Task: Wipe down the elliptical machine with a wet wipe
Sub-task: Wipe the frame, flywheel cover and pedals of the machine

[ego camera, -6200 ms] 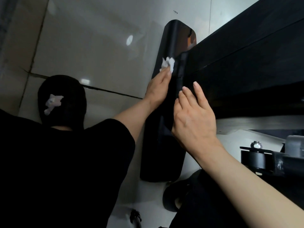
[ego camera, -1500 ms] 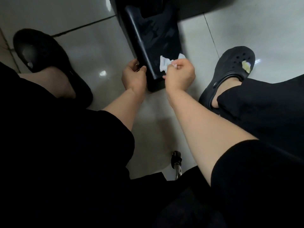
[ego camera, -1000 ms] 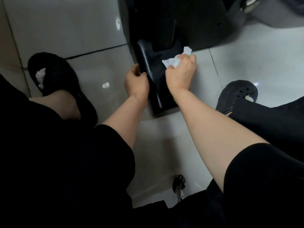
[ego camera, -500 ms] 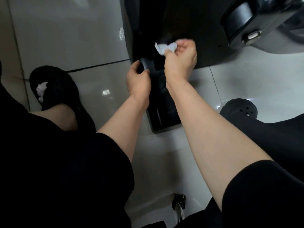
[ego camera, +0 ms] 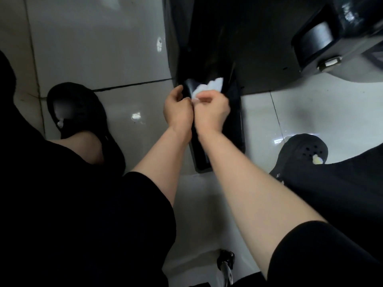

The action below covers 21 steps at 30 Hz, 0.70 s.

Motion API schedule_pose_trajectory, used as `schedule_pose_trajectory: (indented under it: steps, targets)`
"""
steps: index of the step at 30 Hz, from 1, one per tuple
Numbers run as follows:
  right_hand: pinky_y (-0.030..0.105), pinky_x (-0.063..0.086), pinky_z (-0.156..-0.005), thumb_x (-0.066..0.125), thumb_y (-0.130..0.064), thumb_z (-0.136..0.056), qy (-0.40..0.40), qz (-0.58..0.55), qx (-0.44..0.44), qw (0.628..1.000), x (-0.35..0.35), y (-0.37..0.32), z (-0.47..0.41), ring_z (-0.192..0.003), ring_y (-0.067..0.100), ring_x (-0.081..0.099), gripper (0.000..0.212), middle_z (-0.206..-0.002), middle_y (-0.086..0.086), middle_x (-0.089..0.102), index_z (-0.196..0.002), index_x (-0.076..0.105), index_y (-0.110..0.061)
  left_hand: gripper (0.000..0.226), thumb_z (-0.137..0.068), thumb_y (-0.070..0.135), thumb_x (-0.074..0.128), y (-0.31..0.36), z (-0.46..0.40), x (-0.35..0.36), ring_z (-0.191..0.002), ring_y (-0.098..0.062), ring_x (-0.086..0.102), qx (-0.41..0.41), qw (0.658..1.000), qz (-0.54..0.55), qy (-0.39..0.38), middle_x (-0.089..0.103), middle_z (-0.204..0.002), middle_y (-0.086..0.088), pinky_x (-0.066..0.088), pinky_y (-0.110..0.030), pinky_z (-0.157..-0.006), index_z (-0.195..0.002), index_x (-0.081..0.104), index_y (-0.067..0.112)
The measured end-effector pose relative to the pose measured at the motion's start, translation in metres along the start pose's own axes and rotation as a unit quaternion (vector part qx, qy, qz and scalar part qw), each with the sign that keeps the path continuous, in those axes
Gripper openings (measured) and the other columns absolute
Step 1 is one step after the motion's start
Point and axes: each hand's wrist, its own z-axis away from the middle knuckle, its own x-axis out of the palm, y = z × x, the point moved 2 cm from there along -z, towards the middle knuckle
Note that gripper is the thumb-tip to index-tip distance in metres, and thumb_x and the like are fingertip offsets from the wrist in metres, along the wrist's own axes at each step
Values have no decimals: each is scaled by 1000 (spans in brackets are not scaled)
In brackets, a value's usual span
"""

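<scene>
The elliptical machine's black foot pedal [ego camera: 234, 125] lies over the floor, running from the black machine body [ego camera: 238, 38] toward me. My right hand [ego camera: 211, 112] pinches a crumpled white wet wipe [ego camera: 209, 89] against the pedal's far end. Beside it, my left hand [ego camera: 178, 110] curls its fingers round the pedal's raised left edge. The two hands touch each other. Much of the pedal's near part is hidden behind my forearms.
Glossy white floor tiles [ego camera: 93, 48] surround the machine. My feet in black clogs stand at left [ego camera: 78, 112] and right [ego camera: 304, 154]. A black roller with a bolt [ego camera: 317, 44] sits on the machine at upper right. A chrome-tipped part [ego camera: 226, 264] pokes up at the bottom.
My right hand with the wipe has come down from the machine body to the pedal's far end, close against my left hand, which keeps its hold on the pedal edge.
</scene>
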Motion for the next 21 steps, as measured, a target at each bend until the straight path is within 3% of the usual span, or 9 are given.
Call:
schedule_pose_trajectory:
  steps: [2,5,8,10,13,15,17,19,21]
  targets:
    - [17,47,-79,65,8,-77,-27,14,-57,998,7,-8,11,-82,19,67,23,-94,12,73,-94,75,-3,42,-89,-10,46,1,-3,-5,-107,-23,65,-3,999,50,-19,67,-116,-11,51,-32,-97,-126,59,4]
    - [29,51,-86,62,1,-79,-48,72,-78,993,0,-11,0,-91,24,68,27,-98,11,74,-100,77,-7,30,-90,-3,57,1,-7,-4,-93,-16,66,42,996,-19,-78,69,-102,-8,54,-29,-92,-116,66,10]
    - [24,49,-81,55,1,-76,29,65,-41,997,-21,-2,-6,-90,22,67,31,-92,7,75,-92,78,-11,18,-83,4,66,3,-13,1,-88,-19,70,91,985,-149,6,74,-92,-5,55,-33,-89,-97,75,10]
    - [17,44,-75,51,4,-78,95,51,-8,994,-33,3,-6,-89,20,65,32,-91,6,73,-92,77,-10,15,-83,11,66,14,-18,2,-86,-18,69,130,965,-212,84,74,-91,-2,51,-23,-84,-95,76,14]
    - [25,52,-78,50,5,-79,76,27,36,996,-38,13,-8,-84,20,66,32,-84,4,71,-91,76,-9,12,-84,20,68,26,-20,13,-85,-14,65,159,940,-293,70,72,-91,4,40,-18,-71,-94,73,22]
    - [35,56,-82,50,1,-77,48,9,51,998,-39,15,-8,-83,22,67,30,-83,4,70,-91,74,-11,14,-85,19,65,25,-15,22,-85,-13,64,163,930,-326,51,71,-92,5,38,-19,-70,-96,71,24]
    - [37,59,-78,51,-2,-84,6,-53,89,995,-38,14,-10,-81,22,67,29,-92,6,68,-104,69,-11,16,-84,14,64,21,-12,23,-86,-14,65,138,939,-312,33,72,-93,4,44,-19,-76,-95,71,23]
    - [27,58,-73,53,-5,-95,-38,-137,130,981,-35,5,-10,-80,17,66,27,-103,8,65,-119,64,-8,16,-80,8,68,21,-12,18,-84,-19,69,103,962,-251,-15,72,-87,-1,54,-30,-85,-81,67,23]
    - [25,57,-77,58,-8,-95,-44,-179,132,974,-33,-8,-9,-87,16,66,24,-105,7,68,-117,66,-7,21,-80,-1,68,25,-4,13,-77,-22,68,72,977,-179,-91,69,-82,-6,58,-39,-81,-76,65,20]
